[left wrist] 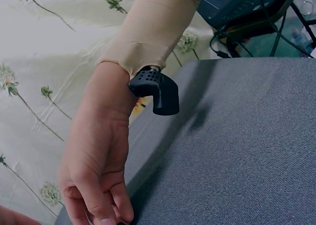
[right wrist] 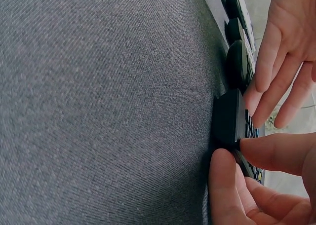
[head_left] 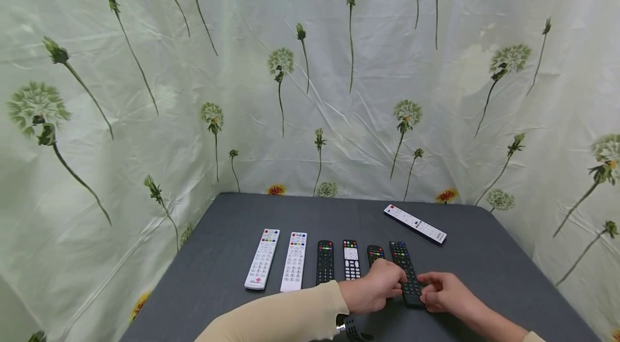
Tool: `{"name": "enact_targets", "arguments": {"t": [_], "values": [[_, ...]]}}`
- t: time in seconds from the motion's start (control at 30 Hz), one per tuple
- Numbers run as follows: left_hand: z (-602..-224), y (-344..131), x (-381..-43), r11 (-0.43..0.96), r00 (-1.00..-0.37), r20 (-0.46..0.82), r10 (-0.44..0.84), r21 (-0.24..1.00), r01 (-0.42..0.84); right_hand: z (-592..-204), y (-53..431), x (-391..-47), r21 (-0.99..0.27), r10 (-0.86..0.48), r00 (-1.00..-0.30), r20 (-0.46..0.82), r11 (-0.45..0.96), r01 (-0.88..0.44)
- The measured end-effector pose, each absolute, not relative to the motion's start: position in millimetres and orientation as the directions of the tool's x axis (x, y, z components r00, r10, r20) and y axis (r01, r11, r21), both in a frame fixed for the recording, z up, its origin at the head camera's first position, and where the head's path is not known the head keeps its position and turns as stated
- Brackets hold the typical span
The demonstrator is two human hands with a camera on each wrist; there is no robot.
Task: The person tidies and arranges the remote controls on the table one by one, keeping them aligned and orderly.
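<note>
A black remote control (head_left: pixel 406 266) lies on the dark grey table at the right end of a row, between both hands. My right hand (head_left: pixel 448 293) pinches its near right corner; in the right wrist view thumb and fingers meet at the end of the remote (right wrist: pixel 229 119). From the left my left hand (head_left: pixel 370 285) reaches across, its extended fingers (right wrist: pixel 276 92) along the remote's other side. Underneath that hand, a shorter black remote control (head_left: pixel 375 252) is partly hidden. The left wrist view shows the left hand (left wrist: pixel 96 170) pointing down, fingertips at the frame's bottom edge.
Leftward in the row are a black-and-white remote (head_left: pixel 351 259), a black one (head_left: pixel 325 262) and two white ones (head_left: pixel 294 261). Another white remote (head_left: pixel 415 223) lies slanted at the back right. A flowered curtain (head_left: pixel 310 89) surrounds the table (head_left: pixel 290 213). Cables (left wrist: pixel 276 32) show beyond the table edge.
</note>
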State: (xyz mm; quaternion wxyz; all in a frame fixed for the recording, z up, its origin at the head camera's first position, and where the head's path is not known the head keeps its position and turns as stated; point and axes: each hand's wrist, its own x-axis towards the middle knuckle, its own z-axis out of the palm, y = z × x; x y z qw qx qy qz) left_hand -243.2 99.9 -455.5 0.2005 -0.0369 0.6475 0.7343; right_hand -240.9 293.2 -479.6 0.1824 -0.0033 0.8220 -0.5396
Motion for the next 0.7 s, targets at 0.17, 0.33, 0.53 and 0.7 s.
{"name": "enact_targets", "arguments": {"t": [0.17,0.33,0.53,0.7], "values": [[-456,99,-244,-0.07,-0.914,-0.322,0.246,0.935,-0.348,-480,294,-239,-0.892,-0.226,-0.932,-0.283,0.418,0.17],[-455,99,-243,-0.046,-0.912,-0.325,0.25,0.937,-0.346,-481,296,-238,-0.903,-0.249,-0.931,-0.267,0.402,0.152],[-455,99,-244,-0.021,-0.938,-0.248,0.244,0.965,-0.26,-478,297,-237,-0.902,-0.254,-0.927,-0.275,0.402,0.157],[-449,97,-249,-0.027,-0.954,-0.204,0.219,0.976,-0.215,-470,300,-243,-0.897,-0.279,-0.92,-0.276,0.419,0.142]]}}
